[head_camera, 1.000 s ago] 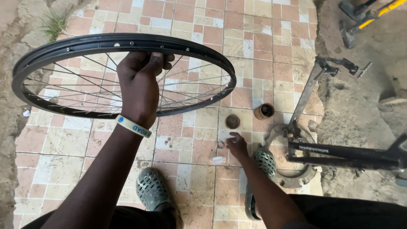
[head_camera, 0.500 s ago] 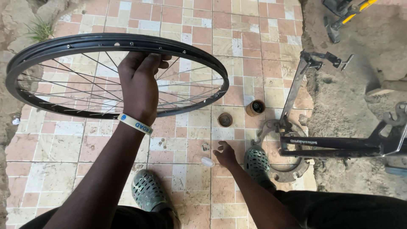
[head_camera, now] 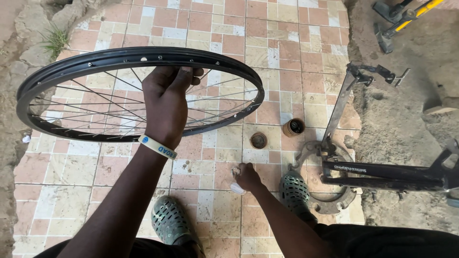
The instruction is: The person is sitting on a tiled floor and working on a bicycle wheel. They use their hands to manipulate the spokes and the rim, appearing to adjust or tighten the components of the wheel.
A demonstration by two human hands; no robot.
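Soft even daylight, sharp focus

the wheel rim [head_camera: 143,56] held in the left hand [head_camera: 166,102] looks like black metal with a dull satin sheen, and its thin wire spokes [head_camera: 95,107] are bare, bright metal. the wristband [head_camera: 158,146] is smooth, pale rubber or silicone. the floor [head_camera: 287,48] is glazed ceramic tile in pink and cream, worn, dusty and stained. the clogs [head_camera: 169,222] are matt green moulded plastic, perforated. the bicycle frame [head_camera: 382,172] is black painted metal, slightly glossy. the two small tins [head_camera: 293,127] look rusty and greasy. the ground [head_camera: 411,110] beside the tiles is rough, dry earth.
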